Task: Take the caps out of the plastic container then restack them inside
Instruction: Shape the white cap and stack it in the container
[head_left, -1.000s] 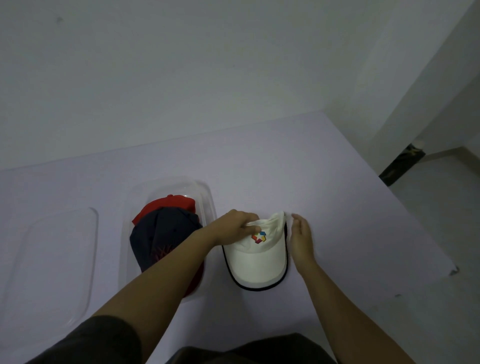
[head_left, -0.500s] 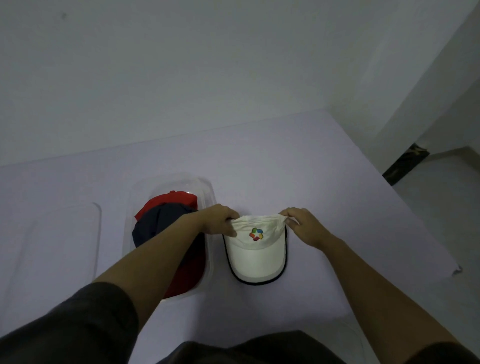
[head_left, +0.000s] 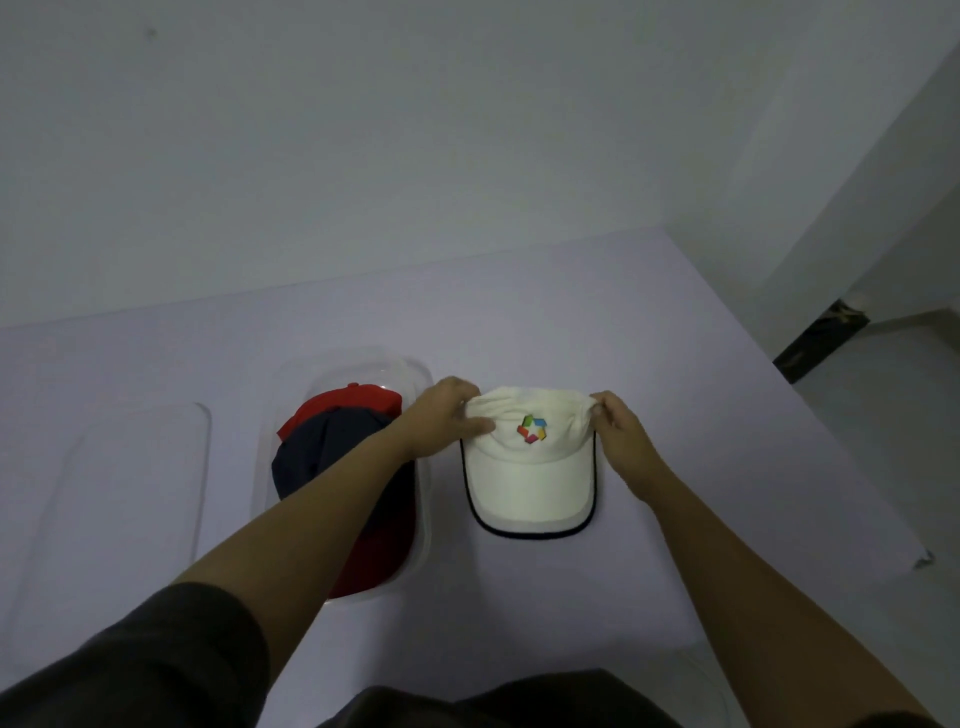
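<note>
A pale lilac worktop (head_left: 519, 312) meets a white wall (head_left: 467, 130). On it, the clear plastic container (head_left: 418, 376) holds a navy cap (head_left: 322, 452) over a red cap (head_left: 358, 400). Just to its right lies the white black-trimmed cap (head_left: 530, 483), its crown pinched by the fingers of the left hand (head_left: 447, 421) and the right hand (head_left: 621, 436). Unloading seems to be underway. The next move is probably to let go of it and lift out the navy cap.

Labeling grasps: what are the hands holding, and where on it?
Both hands pinch the white cap by its crown: left hand at one side, right hand at the other.
</note>
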